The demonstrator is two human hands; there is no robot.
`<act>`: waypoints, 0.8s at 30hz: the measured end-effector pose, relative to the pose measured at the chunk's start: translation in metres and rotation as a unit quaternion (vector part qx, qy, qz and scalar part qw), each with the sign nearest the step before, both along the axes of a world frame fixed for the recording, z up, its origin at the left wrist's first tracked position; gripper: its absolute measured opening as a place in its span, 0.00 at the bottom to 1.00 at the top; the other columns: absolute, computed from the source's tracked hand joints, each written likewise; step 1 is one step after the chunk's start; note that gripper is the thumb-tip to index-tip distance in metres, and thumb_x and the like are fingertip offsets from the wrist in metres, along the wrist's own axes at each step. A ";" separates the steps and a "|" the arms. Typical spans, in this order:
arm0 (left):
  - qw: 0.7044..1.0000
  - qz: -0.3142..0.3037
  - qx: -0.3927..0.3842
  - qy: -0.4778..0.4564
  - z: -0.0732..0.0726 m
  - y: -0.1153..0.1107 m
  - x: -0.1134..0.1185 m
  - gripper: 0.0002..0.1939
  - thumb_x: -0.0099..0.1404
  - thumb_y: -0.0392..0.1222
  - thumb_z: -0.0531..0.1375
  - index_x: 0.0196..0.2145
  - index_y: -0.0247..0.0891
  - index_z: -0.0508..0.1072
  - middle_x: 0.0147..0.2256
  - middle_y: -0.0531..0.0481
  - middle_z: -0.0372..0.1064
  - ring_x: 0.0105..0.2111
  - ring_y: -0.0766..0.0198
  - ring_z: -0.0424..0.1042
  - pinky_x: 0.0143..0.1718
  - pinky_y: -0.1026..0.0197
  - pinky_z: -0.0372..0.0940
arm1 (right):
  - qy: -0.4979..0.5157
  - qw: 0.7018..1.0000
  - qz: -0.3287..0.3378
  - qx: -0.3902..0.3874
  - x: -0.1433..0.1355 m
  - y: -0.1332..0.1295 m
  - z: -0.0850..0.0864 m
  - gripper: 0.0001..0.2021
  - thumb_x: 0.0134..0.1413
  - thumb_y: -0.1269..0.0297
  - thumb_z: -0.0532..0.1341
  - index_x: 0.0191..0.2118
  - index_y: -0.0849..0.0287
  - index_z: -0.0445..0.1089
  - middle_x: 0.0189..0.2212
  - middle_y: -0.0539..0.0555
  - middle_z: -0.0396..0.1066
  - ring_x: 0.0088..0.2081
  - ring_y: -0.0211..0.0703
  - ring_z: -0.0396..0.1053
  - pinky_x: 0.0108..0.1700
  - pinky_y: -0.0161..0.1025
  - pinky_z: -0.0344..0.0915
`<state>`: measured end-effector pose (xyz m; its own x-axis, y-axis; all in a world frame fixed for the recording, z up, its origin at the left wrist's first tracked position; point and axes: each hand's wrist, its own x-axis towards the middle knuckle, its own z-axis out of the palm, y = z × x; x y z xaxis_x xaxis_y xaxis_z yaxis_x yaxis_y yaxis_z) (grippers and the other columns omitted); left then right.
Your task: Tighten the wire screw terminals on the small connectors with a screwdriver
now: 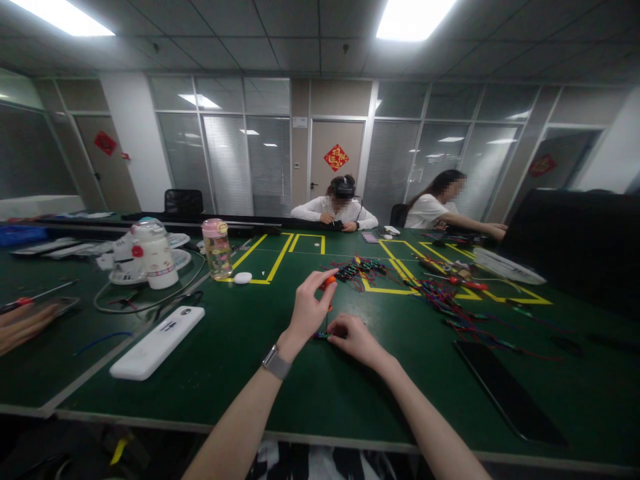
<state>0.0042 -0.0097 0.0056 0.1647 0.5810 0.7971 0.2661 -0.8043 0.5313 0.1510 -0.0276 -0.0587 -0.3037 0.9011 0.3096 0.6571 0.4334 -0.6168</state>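
My left hand (pixel 306 308), with a watch on its wrist, is closed around the orange handle of a screwdriver (pixel 329 283). The screwdriver stands about upright, its thin shaft pointing down at a small green circuit board (pixel 323 335) on the table. My right hand (pixel 357 339) rests low beside it, thumb and fingers pinching the board's right end. The fingers partly cover both the board and the screwdriver. Beyond my hands lies a pile of small boards with red, blue and black wires (pixel 363 268); a second wired bunch (pixel 440 300) spreads to the right.
The green table (pixel 230 393) carries a white box-shaped device (pixel 159 343) on the left and a dark flat tablet-like slab (pixel 507 390) on the right. Bottles (pixel 217 250) stand farther back. Another person's hand (pixel 27 327) is at far left; two people sit opposite.
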 end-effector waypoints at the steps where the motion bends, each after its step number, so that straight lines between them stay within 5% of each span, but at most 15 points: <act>1: 1.000 0.004 0.001 0.000 0.000 0.000 0.000 0.13 0.67 0.40 0.54 0.48 0.40 0.72 0.38 0.48 0.70 0.37 0.64 0.70 0.40 0.61 0.66 | 0.000 1.000 0.000 0.000 0.000 0.000 0.000 0.07 0.46 0.77 0.63 0.32 0.62 0.75 0.30 0.52 0.71 0.31 0.39 0.67 0.34 0.33 0.62; 7: 1.000 -0.015 -0.004 -0.001 0.002 -0.002 0.001 0.14 0.67 0.37 0.53 0.49 0.40 0.71 0.43 0.47 0.71 0.42 0.63 0.70 0.43 0.60 0.66 | -0.003 1.000 -0.001 0.004 0.000 0.001 -0.002 0.06 0.45 0.76 0.63 0.32 0.61 0.75 0.29 0.52 0.70 0.31 0.39 0.67 0.33 0.34 0.62; 13: 0.999 0.029 0.012 -0.012 -0.001 0.001 0.000 0.11 0.63 0.39 0.59 0.44 0.42 0.74 0.36 0.50 0.67 0.34 0.65 0.68 0.38 0.61 0.66 | 0.003 1.000 -0.002 -0.001 -0.001 0.000 0.000 0.07 0.45 0.77 0.63 0.32 0.62 0.75 0.29 0.52 0.70 0.30 0.39 0.67 0.33 0.33 0.62; 20: 1.000 -0.015 -0.002 0.007 0.001 -0.001 0.000 0.16 0.69 0.38 0.50 0.52 0.41 0.69 0.42 0.46 0.70 0.41 0.63 0.70 0.44 0.59 0.65 | -0.001 1.000 0.001 0.003 -0.001 0.001 0.000 0.07 0.45 0.77 0.63 0.32 0.61 0.75 0.29 0.52 0.70 0.30 0.39 0.67 0.33 0.33 0.62; 24: 1.000 0.022 0.013 -0.007 -0.002 0.001 0.000 0.13 0.66 0.40 0.57 0.48 0.42 0.72 0.36 0.49 0.68 0.34 0.65 0.68 0.38 0.62 0.65 | 0.002 1.000 0.001 0.005 0.000 0.003 -0.004 0.07 0.45 0.76 0.63 0.32 0.61 0.75 0.29 0.52 0.70 0.30 0.39 0.67 0.33 0.34 0.62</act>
<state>0.0038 -0.0085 0.0039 0.1277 0.5662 0.8143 0.2948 -0.8056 0.5139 0.1508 -0.0248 -0.0622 -0.3046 0.8970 0.3202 0.6539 0.4414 -0.6145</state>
